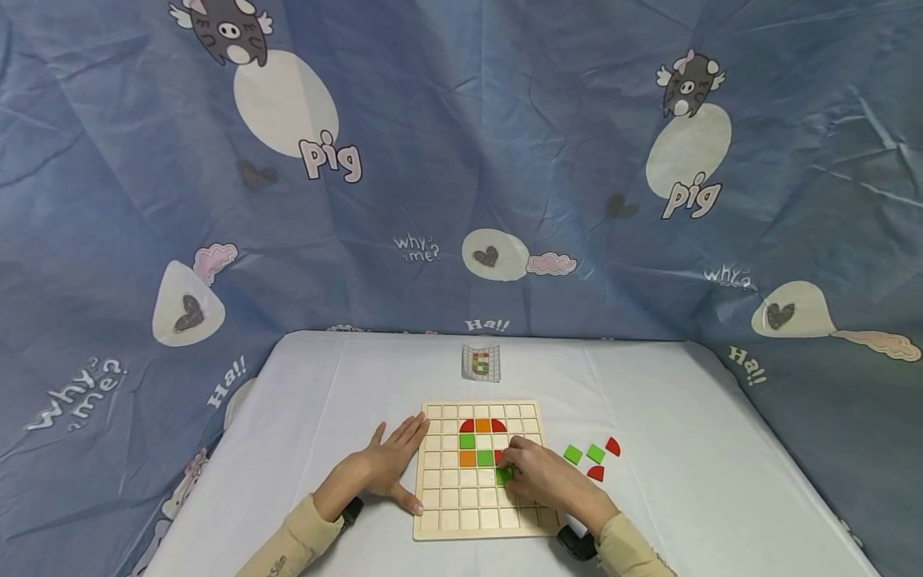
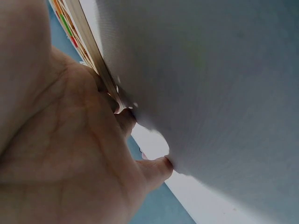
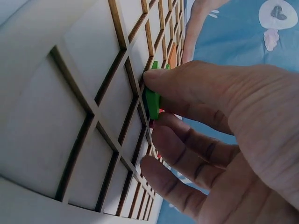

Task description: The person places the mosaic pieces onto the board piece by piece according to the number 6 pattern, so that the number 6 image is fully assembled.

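A wooden grid board (image 1: pixel 469 519) lies on the white table, with red, orange and green pieces in some upper cells. My left hand (image 1: pixel 385 463) rests flat with spread fingers along the board's left edge; in the left wrist view that hand (image 2: pixel 79 140) has its fingertips down beside the board's side. My right hand (image 1: pixel 548 477) is over the board's right half, pinching a green square (image 1: pixel 504 477) at a cell below the red piece. In the right wrist view, thumb and fingers of the right hand (image 3: pixel 210 116) hold the green square (image 3: pixel 153 100), slightly tilted against the grid.
Right of the board lie two green squares (image 1: pixel 573 454) (image 1: pixel 595 453) and two red quarter-round pieces (image 1: pixel 613 445) (image 1: pixel 596 474). Behind the board is a small printed card (image 1: pixel 481 364) showing a coloured pattern. A blue patterned cloth (image 1: pixel 447 160) hangs around the table.
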`<state>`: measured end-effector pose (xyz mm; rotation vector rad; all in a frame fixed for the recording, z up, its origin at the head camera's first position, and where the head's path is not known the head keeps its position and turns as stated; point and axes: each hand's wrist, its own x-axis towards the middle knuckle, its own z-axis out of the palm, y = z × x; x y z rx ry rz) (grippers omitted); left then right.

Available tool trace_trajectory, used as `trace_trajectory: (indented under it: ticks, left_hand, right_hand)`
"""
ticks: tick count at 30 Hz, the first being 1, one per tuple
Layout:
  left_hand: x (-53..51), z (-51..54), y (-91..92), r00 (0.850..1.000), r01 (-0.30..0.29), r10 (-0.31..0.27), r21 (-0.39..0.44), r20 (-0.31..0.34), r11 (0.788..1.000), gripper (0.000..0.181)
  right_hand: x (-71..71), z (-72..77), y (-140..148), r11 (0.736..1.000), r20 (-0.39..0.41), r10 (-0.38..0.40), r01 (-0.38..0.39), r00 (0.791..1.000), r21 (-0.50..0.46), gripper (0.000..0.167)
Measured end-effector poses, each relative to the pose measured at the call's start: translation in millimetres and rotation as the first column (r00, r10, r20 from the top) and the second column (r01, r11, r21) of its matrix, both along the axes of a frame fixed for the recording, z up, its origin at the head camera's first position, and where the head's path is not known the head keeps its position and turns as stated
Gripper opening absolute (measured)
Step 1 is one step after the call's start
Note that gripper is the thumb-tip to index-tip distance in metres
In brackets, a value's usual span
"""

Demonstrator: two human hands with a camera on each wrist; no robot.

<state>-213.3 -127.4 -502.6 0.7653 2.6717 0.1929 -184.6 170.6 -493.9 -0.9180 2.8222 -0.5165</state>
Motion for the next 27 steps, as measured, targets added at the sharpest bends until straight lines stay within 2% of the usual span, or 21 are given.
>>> trace_trajectory:
  ticks: [11,27]
  left_hand:
    - [0.2,-1.1,-0.5,1.0,-0.003,0.003,0.006,0.005,1.0,0.14]
    - [0.0,-0.8,-0.8,1.0,0.002,-0.002,0.016,0.015,1.0,0.139]
  right_hand:
    - [-0.7,-1.0,-0.4,0.999,0.046,-0.027,0.028,0.999,-0.033,0.018]
    - [0.9,-0.4,-0.7,0.999,0.028,-0.034,0.035,0.999,-0.029,0.016]
